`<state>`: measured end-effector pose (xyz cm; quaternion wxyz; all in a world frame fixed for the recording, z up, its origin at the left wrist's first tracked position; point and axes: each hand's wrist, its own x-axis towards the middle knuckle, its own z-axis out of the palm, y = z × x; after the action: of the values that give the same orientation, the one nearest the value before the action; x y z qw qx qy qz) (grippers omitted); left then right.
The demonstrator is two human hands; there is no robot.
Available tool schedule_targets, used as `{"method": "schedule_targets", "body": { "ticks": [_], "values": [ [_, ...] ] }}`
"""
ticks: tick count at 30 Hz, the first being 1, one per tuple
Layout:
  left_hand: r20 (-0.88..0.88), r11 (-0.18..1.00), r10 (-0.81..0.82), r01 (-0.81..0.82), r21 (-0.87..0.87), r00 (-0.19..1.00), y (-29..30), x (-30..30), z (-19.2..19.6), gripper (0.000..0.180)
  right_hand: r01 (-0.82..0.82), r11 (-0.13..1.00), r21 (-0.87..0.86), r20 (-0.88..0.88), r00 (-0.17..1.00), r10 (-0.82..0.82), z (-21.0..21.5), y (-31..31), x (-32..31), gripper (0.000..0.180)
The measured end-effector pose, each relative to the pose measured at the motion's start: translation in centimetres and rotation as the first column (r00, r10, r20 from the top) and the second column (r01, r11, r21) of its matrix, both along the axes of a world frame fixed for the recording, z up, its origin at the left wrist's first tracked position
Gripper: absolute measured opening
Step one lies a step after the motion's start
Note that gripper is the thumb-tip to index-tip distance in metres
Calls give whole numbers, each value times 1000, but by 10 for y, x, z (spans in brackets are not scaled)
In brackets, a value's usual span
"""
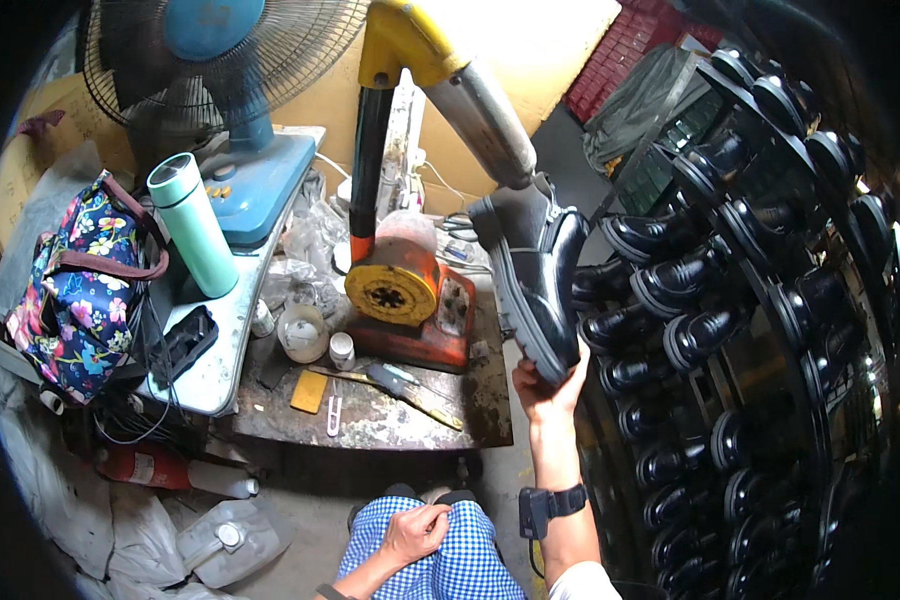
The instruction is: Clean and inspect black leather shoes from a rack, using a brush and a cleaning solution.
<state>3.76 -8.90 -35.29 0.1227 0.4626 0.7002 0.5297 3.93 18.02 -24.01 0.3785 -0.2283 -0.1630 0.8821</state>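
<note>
A tall rack of glossy black shoes [730, 330] fills the right side. Beside it a black shoe [532, 270] sits upside down on a grey press arm [485, 115] above the stained workbench [370, 415]. The right hand [548, 385] cups its toe from below, fingers wrapped. The left hand [417, 532] rests curled on the checkered lap [450, 570].

This is a shoemaking workshop. A black shoe [532, 272] sits on a metal last stand [475, 100], racks [760, 300] of finished black shoes fill the right side, and a stained workbench [370, 415] carries glue pots, hand tools and an orange machine [410, 300].
</note>
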Motion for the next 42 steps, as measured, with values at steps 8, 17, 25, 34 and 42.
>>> {"method": "schedule_targets", "body": {
  "ticks": [8, 17, 25, 34, 42],
  "values": [
    [621, 994, 75, -6, -111, 780, 2, -3, 4, 17, 23, 995, -101, 86, 996, -14, -31, -86, 101, 53],
    [678, 981, -154, 191, 20, 719, 24, 34, 94, 89, -158, 987, 40, 279, 950, 141, -41, -187, 169, 70],
    [753, 997, -5, -51, 50, 658, -89, -13, 78, 73, -452, 750, 482, 766, 633, -111, -42, -118, 141, 36],
    [514, 895, 421, -247, -372, 747, -172, -23, 92, 76, -864, -257, 433, 513, 470, -718, -135, -54, -20, 40],
    [288, 912, 316, -206, -355, 904, -156, -16, 91, 88, -707, 169, 687, 674, 533, -511, -85, -88, 15, 22]
  ]
}}
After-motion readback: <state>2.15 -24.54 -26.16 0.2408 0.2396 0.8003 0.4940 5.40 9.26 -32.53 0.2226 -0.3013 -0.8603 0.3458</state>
